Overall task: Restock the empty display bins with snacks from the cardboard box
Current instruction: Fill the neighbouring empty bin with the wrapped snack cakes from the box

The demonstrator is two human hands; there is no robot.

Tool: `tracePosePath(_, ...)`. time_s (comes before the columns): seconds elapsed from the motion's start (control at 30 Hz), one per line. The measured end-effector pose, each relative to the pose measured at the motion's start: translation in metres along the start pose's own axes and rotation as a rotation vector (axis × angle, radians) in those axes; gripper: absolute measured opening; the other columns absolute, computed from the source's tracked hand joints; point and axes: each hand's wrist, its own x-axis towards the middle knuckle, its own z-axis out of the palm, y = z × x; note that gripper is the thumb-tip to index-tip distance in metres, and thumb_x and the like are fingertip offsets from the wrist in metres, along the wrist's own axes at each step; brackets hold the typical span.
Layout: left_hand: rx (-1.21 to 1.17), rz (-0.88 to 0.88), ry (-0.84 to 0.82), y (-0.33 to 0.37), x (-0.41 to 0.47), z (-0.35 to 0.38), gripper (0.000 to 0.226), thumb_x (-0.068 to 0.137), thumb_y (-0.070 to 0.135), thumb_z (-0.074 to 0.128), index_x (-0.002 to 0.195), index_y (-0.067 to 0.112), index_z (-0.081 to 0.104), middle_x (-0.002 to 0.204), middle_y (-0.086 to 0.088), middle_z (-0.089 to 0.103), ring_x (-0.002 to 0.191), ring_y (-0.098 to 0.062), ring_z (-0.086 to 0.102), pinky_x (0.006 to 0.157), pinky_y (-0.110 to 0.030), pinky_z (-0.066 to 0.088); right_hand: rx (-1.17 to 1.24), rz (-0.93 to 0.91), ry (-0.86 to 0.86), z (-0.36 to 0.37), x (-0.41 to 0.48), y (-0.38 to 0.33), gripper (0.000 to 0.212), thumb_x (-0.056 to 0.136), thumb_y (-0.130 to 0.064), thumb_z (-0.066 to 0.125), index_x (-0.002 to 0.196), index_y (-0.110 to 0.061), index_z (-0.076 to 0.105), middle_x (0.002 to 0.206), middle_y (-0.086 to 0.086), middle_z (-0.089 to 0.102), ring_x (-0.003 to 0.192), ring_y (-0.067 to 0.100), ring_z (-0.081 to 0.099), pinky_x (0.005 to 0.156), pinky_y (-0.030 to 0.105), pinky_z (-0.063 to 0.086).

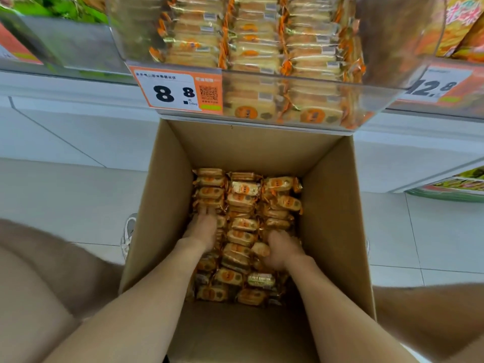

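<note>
An open cardboard box (330,205) stands on the floor below me, its bottom covered with several rows of small orange-wrapped snack packs (242,224). Both my arms reach down into it. My left hand (203,229) lies on the left row with its fingers pushed in among the packs. At the right row, my right hand (281,248) curls its fingers round a snack pack. Above the box a clear display bin (262,82) holds neat rows of the same snacks, with bare room at its left and right sides.
A price tag reading 8.8 (178,91) is fixed to the bin's front. Neighbouring bins sit at the left (65,45) and the right (461,27), the right one with orange bags. White floor tiles surround the box; a white shoe (128,234) stands by its left wall.
</note>
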Motion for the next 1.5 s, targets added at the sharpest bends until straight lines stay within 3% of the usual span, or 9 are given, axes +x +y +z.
tracePosePath(0.13,0.182,-0.006,0.032,-0.001,0.005,-0.007,0.053,0.097,0.007,0.059,0.148,0.017,0.047,0.162,-0.017,0.024,0.147,-0.04,0.028,0.12,-0.051,0.031,0.26,-0.01,0.077,-0.007,-0.002,-0.005,0.058,0.089,-0.037,0.081,0.139,-0.025,0.056,0.135,0.0,0.06,0.123,0.022,0.059,0.099,0.035,0.052)
tracePosePath(0.23,0.199,0.006,0.039,-0.004,0.007,-0.006,0.061,0.097,0.006,0.059,0.153,0.016,0.038,0.162,-0.014,0.031,0.147,-0.039,0.031,0.119,-0.052,0.03,0.376,-0.058,0.139,-0.013,-0.008,-0.007,0.058,0.093,-0.031,0.078,0.146,-0.027,0.055,0.145,-0.001,0.058,0.134,0.023,0.055,0.108,0.034,0.048)
tracePosePath(0.47,0.02,0.094,-0.017,-0.004,-0.004,-0.007,0.066,0.098,-0.001,0.054,0.158,0.016,0.034,0.16,-0.015,0.036,0.149,-0.041,0.033,0.122,-0.05,0.034,0.459,-0.114,0.187,-0.04,-0.028,-0.004,0.052,0.094,-0.005,0.069,0.139,-0.03,0.061,0.142,-0.002,0.059,0.125,0.017,0.058,0.08,0.012,0.045)
tracePosePath(0.67,-0.309,0.225,0.099,0.004,-0.045,-0.052,0.023,0.109,0.023,0.053,0.13,0.018,0.061,0.131,-0.007,0.064,0.108,-0.02,0.062,0.083,-0.028,0.049,0.214,-0.185,0.276,-0.089,-0.07,-0.009,0.04,0.086,-0.023,0.085,0.123,-0.03,0.071,0.132,-0.001,0.065,0.122,0.018,0.061,0.098,0.029,0.052)
tracePosePath(0.8,-0.523,0.341,0.075,0.009,-0.082,-0.099,0.02,0.11,0.023,0.054,0.124,0.022,0.068,0.119,-0.002,0.068,0.087,-0.011,0.063,0.062,-0.018,0.05,0.197,-0.377,0.358,-0.127,-0.108,-0.024,0.041,0.079,-0.028,0.091,0.118,-0.029,0.078,0.112,-0.017,0.068,0.103,-0.002,0.059,0.097,0.018,0.047)
tracePosePath(1.0,-0.828,0.47,-0.075,0.019,-0.142,-0.163,0.034,0.106,0.051,0.055,0.119,0.029,0.077,0.121,0.002,0.072,0.11,-0.019,0.07,0.086,-0.033,0.059,0.165,-0.483,0.457,-0.155,-0.143,-0.039,0.043,0.067,-0.041,0.096,0.094,-0.038,0.064,0.116,-0.016,0.055,0.099,0.005,0.057,0.082,0.025,0.049)
tracePosePath(1.13,-0.5,0.637,0.127,0.017,-0.176,-0.207,0.041,0.084,0.033,0.089,0.121,0.036,0.072,0.117,0.013,0.072,0.107,-0.004,0.068,0.092,-0.024,0.055,0.228,-0.549,0.533,-0.176,-0.17,-0.054,0.054,0.065,-0.053,0.094,0.105,-0.042,0.059,0.113,-0.019,0.063,0.099,0.001,0.061,0.081,0.026,0.053)
tracePosePath(1.4,-0.577,0.86,0.336,0.011,-0.221,-0.295,0.041,0.091,0.013,0.081,0.127,0.027,0.069,0.114,0.008,0.074,0.107,-0.01,0.071,0.087,-0.021,0.055,0.432,-0.834,0.679,-0.226,-0.221,-0.102,0.042,0.094,-0.039,0.077,0.134,-0.038,0.061,0.125,-0.026,0.066,0.121,-0.005,0.059,0.096,0.015,0.049)
tracePosePath(1.5,-0.581,0.759,0.691,0.006,-0.211,-0.313,0.034,0.096,0.025,0.075,0.128,0.031,0.063,0.115,0.007,0.063,0.105,-0.006,0.064,0.087,-0.024,0.054,0.375,-0.772,0.893,-0.258,-0.201,-0.12,0.05,0.098,-0.043,0.07,0.143,-0.025,0.056,0.124,-0.022,0.064,0.111,-0.006,0.059,0.089,0.015,0.048)
